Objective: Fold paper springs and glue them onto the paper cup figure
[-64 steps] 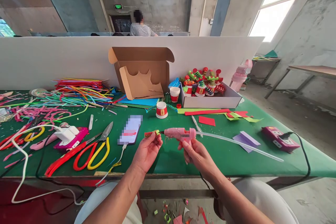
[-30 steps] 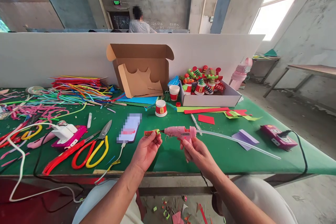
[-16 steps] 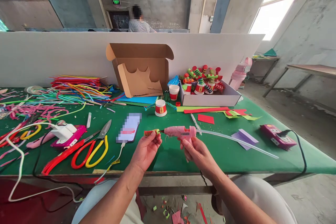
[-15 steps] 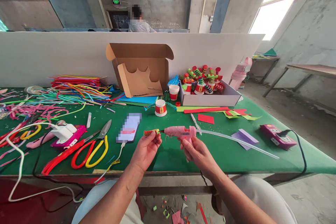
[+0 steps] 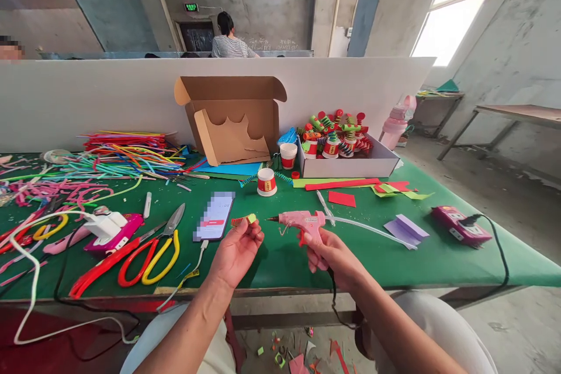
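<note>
My left hand (image 5: 236, 252) pinches a small folded red and yellow-green paper piece (image 5: 250, 218), partly hidden by the fingers. In my right hand (image 5: 328, 254) is a pink hot glue gun (image 5: 302, 220), gripped by its handle. The gun's dark nozzle points left, a short gap away from the paper piece. Thin strands of glue hang beneath its front, and a long clear glue stick (image 5: 372, 230) sticks out of its back. Beyond both hands a red and white paper cup (image 5: 266, 184) stands upside down, with blue-green coiled arms at its sides.
At left lie scissors (image 5: 166, 245), a phone (image 5: 214, 219), a power strip (image 5: 114, 234) and bundled pipe cleaners (image 5: 127, 149). Behind are an open cardboard box (image 5: 234, 90) and a white box (image 5: 350, 169) of cup figures. A purple folded paper (image 5: 405, 229) lies at right.
My left hand has drawn left, parting the paper piece from the glue gun's nozzle. The glue gun stays nearly in place, its glue stick now bending lower.
</note>
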`<state>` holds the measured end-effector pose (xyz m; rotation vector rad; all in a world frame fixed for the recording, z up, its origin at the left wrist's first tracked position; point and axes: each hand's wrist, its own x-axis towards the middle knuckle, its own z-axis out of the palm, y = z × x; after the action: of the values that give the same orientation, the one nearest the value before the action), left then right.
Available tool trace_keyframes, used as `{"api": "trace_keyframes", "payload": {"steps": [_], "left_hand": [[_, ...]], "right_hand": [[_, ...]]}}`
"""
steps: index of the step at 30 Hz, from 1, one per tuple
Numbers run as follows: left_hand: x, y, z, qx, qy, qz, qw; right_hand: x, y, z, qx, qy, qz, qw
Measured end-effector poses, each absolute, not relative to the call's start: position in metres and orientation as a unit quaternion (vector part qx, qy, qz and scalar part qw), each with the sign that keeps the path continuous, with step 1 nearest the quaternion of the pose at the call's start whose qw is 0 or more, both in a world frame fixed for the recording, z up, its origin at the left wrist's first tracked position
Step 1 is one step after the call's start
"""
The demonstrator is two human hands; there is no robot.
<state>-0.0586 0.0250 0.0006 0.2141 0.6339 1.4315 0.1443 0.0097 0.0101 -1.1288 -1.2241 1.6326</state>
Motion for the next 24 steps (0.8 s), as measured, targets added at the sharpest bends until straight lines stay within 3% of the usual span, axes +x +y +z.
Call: {"api": "trace_keyframes", "payload": {"steps": [3,10,14,20,24], "left_hand": [[-0.074,0.036,0.012,0.127,0.273,0.653,0.696],[-0.102,0.121,0.052,0.316,0.377,0.631,0.600],[-0.101,0.174,0.068,0.498,0.462,0.534,0.503],[-0.090,0.216,0.073,0.695,0.521,0.344,0.357],[-0.088,0.228,0.068,0.753,0.523,0.270,0.293]], "right_hand": [[0.149,0.016,0.005,-0.540,-0.531,0.570,0.318],[0.154,0.012,0.016,-0.632,-0.746,0.168,0.126],[0.164,0.013,0.035,-0.654,-0.736,0.158,0.076],[0.180,0.032,0.051,-0.605,-0.745,0.213,0.182],[0.187,0.033,0.035,-0.599,-0.736,0.244,0.202]]}}
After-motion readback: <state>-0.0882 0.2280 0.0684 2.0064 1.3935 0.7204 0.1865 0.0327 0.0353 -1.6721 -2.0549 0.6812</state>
